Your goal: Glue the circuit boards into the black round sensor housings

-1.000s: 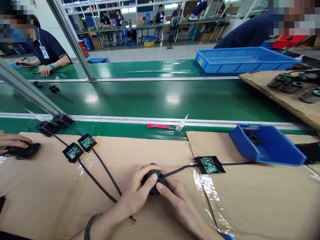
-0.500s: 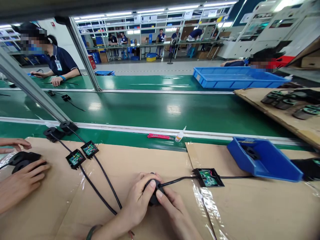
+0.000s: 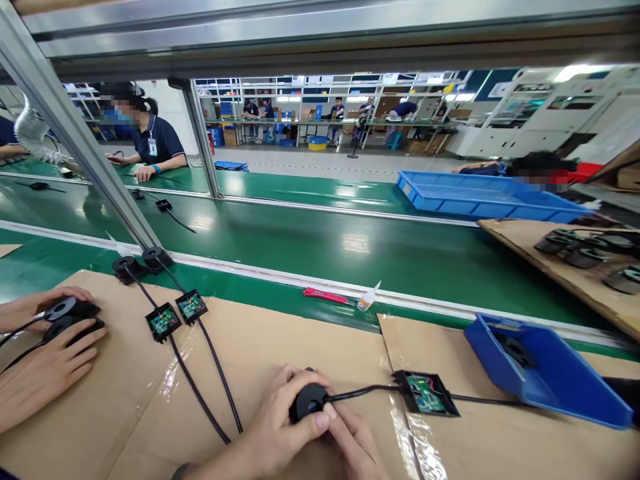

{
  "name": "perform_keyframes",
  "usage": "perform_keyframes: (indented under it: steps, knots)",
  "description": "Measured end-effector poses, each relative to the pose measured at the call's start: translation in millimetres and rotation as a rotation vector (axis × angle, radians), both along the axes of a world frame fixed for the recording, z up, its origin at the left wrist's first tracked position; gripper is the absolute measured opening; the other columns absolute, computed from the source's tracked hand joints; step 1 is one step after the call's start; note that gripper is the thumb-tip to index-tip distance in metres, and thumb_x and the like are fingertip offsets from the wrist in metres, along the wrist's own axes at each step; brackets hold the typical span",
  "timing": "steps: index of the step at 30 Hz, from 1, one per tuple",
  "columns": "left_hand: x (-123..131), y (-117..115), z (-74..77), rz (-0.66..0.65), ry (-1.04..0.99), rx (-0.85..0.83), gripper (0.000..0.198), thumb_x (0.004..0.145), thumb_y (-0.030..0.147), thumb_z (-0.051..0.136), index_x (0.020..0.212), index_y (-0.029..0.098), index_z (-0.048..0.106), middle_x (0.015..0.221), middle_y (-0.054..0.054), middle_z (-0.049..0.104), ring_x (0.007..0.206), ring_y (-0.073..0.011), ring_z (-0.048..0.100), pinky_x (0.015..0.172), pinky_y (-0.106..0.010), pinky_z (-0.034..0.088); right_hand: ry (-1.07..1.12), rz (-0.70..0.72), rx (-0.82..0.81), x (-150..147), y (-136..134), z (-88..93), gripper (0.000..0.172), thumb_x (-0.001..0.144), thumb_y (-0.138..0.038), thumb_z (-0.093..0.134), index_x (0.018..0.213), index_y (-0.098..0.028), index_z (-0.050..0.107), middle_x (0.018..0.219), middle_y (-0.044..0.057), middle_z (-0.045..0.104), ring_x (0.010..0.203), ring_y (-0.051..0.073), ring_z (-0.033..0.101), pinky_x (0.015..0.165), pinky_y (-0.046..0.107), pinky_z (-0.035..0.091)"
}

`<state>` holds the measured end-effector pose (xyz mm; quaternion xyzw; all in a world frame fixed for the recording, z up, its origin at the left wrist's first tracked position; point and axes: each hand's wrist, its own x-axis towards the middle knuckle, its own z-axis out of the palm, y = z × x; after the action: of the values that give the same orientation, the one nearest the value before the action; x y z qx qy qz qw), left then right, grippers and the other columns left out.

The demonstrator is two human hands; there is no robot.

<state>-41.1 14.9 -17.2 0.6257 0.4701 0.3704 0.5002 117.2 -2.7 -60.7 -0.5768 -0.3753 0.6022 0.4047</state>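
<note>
A round black ring-shaped part [image 3: 304, 403] with a hole in its face is held low in the middle of the view. My left hand [image 3: 280, 417] wraps around it, thumb across the lower front. Closed at its right side, my right hand [image 3: 350, 437] pinches the part near where a black cable [image 3: 365, 391] leaves it. The cable runs right to an open black box with a green circuit board [image 3: 427, 393] lying on the cardboard [image 3: 240, 347]. Left of my hands lie two similar open boxes, one nearer [image 3: 163, 321] and one farther [image 3: 191, 305], wired to black ring parts [image 3: 157, 258].
A co-worker's hands [image 3: 70, 347] hold black ring parts at the left. A blue bin [image 3: 565, 380] with black parts stands right. A red utility knife [image 3: 327, 295] and small bottle [image 3: 369, 298] lie before the green conveyor [image 3: 300, 237]. A metal post [image 3: 95, 147] rises left.
The camera view has tilted up, so the scene sits lower. The ring part has turned in my hands, its holed face now showing. At the left, the co-worker's far hand has closed onto the ring parts.
</note>
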Motion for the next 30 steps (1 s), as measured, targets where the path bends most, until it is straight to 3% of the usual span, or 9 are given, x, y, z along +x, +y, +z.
perform_keyframes:
  steps: [4, 10, 13, 17, 21, 25, 28, 30]
  knots:
    - [1.2, -0.2, -0.1, 0.012, -0.043, -0.041, 0.035, 0.086, 0.047, 0.060, 0.113, 0.025, 0.065, 0.109, -0.006, 0.059, 0.107, -0.0247, 0.056, 0.096, -0.036, 0.041, 0.058, 0.019, 0.010, -1.9, 2.4, 1.4, 0.062, 0.066, -0.071, 0.069, 0.100, -0.019, 0.076, 0.112, 0.009, 0.072, 0.118, 0.035, 0.058, 0.103, 0.047, 0.045]
    - [-1.2, -0.7, 0.4, -0.012, 0.034, -0.012, 0.030, 0.093, 0.043, 0.049, 0.113, 0.024, 0.060, 0.113, -0.006, 0.060, 0.110, -0.0233, 0.055, 0.098, -0.034, 0.039, 0.047, 0.177, 0.075, -1.1, 9.4, 16.3, 0.060, 0.076, -0.069, 0.061, 0.106, -0.020, 0.075, 0.106, 0.009, 0.074, 0.113, 0.032, 0.061, 0.097, 0.043, 0.050]
    - [-3.1, -1.5, 0.8, -0.032, 0.062, -0.018, 0.030, 0.098, 0.041, 0.038, 0.115, 0.023, 0.056, 0.117, -0.007, 0.060, 0.114, -0.0219, 0.054, 0.100, -0.032, 0.038, -0.018, 0.207, 0.087, 0.2, 9.3, 14.4, 0.062, 0.075, -0.070, 0.060, 0.112, -0.023, 0.073, 0.113, 0.009, 0.072, 0.116, 0.033, 0.059, 0.100, 0.045, 0.048]
    - [-0.6, 0.0, 0.5, -0.004, 0.089, -0.033, 0.032, 0.097, 0.043, 0.037, 0.112, 0.022, 0.056, 0.113, -0.008, 0.061, 0.109, -0.0226, 0.056, 0.095, -0.033, 0.041, -0.054, 0.222, 0.114, 0.0, 10.0, 6.3, 0.062, 0.075, -0.070, 0.061, 0.112, -0.021, 0.073, 0.121, 0.011, 0.069, 0.117, 0.033, 0.058, 0.106, 0.047, 0.042]
    - [4.2, 3.5, -0.1, 0.033, 0.081, -0.068, 0.032, 0.096, 0.044, 0.039, 0.106, 0.022, 0.060, 0.109, -0.007, 0.063, 0.104, -0.0228, 0.058, 0.093, -0.033, 0.041, -0.007, 0.243, 0.132, -5.4, 10.0, 8.5, 0.061, 0.081, -0.069, 0.054, 0.114, -0.020, 0.072, 0.108, 0.011, 0.073, 0.100, 0.029, 0.065, 0.090, 0.039, 0.053]
    - [-1.5, 9.2, -2.1, 0.038, -0.075, -0.131, 0.034, 0.092, 0.050, 0.046, 0.105, 0.021, 0.060, 0.107, -0.006, 0.064, 0.101, -0.0226, 0.057, 0.089, -0.031, 0.042, -0.063, 0.352, 0.179, -1.8, 11.9, 26.2, 0.063, 0.087, -0.066, 0.048, 0.126, -0.019, 0.064, 0.097, 0.009, 0.072, 0.078, 0.021, 0.066, 0.073, 0.033, 0.056]
    - [-12.5, 17.3, -3.7, 0.051, -0.180, -0.229, 0.039, 0.087, 0.055, 0.052, 0.100, 0.019, 0.060, 0.092, -0.003, 0.062, 0.088, -0.0197, 0.055, 0.077, -0.028, 0.042, -0.286, 0.512, 0.260, 28.9, 22.2, 44.2, 0.058, 0.088, -0.061, 0.049, 0.127, -0.020, 0.063, 0.083, 0.007, 0.072, 0.068, 0.020, 0.064, 0.066, 0.031, 0.054]
    - [-18.5, 21.9, -3.0, 0.060, -0.206, -0.239, 0.040, 0.084, 0.056, 0.055, 0.094, 0.018, 0.060, 0.082, -0.001, 0.057, 0.079, -0.0170, 0.051, 0.071, -0.027, 0.039, -0.598, 0.501, 0.350, 66.3, 34.0, 49.0, 0.052, 0.087, -0.059, 0.050, 0.113, -0.020, 0.072, 0.076, 0.008, 0.072, 0.061, 0.021, 0.063, 0.062, 0.033, 0.053]
